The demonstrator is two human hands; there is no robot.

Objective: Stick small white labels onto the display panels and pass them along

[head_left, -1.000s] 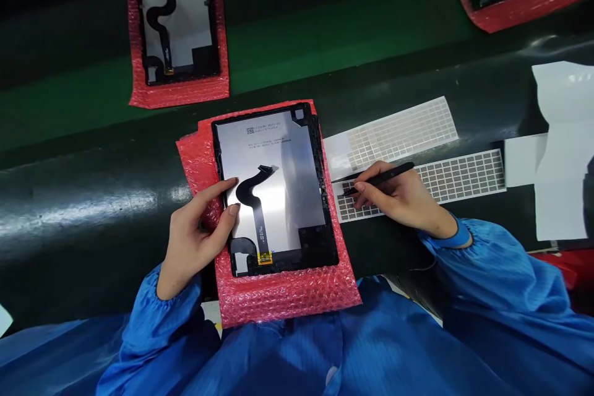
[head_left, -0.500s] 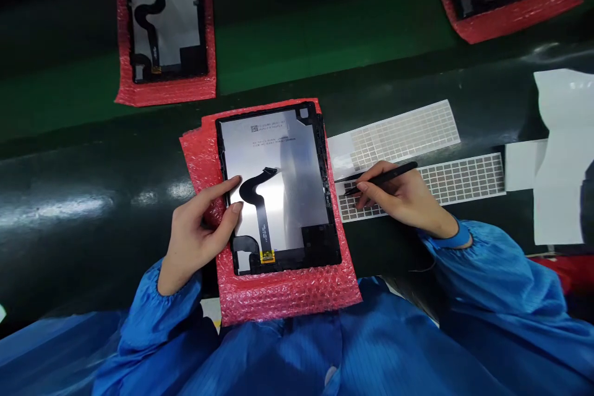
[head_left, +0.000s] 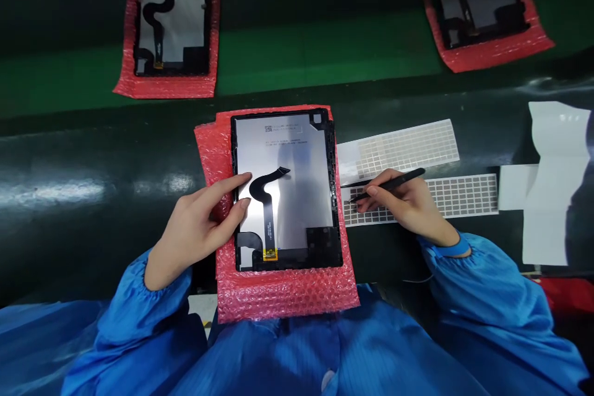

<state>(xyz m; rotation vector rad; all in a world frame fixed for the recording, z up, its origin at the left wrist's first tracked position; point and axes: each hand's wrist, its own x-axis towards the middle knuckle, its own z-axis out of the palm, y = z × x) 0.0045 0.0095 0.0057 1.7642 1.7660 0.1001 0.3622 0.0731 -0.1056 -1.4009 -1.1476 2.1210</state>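
Observation:
A tablet-sized display panel (head_left: 301, 198) with a curved black ribbon cable (head_left: 268, 210) lies on red bubble wrap (head_left: 288, 297) in front of me. My left hand (head_left: 199, 223) rests at its left edge, thumb and forefinger apart on the frame; the other fingers are partly hidden. In my right hand (head_left: 399, 201) is a black pen-like tool, perhaps tweezers (head_left: 401, 180), its tip over the left end of the lower sheet of small grey stickers (head_left: 464, 195). A second sticker sheet (head_left: 408, 147) lies just above that one.
Two more panels on red bubble wrap lie across the green strip, one at the upper left (head_left: 185, 31) and one at the upper right (head_left: 482, 6). White paper (head_left: 547, 198) is at the right, with something red (head_left: 566, 297) below it.
The view has shifted a little, and the upper right panel now sits further left and lower in the picture. Both hands keep nearly the same places on the panel and at the sheet.

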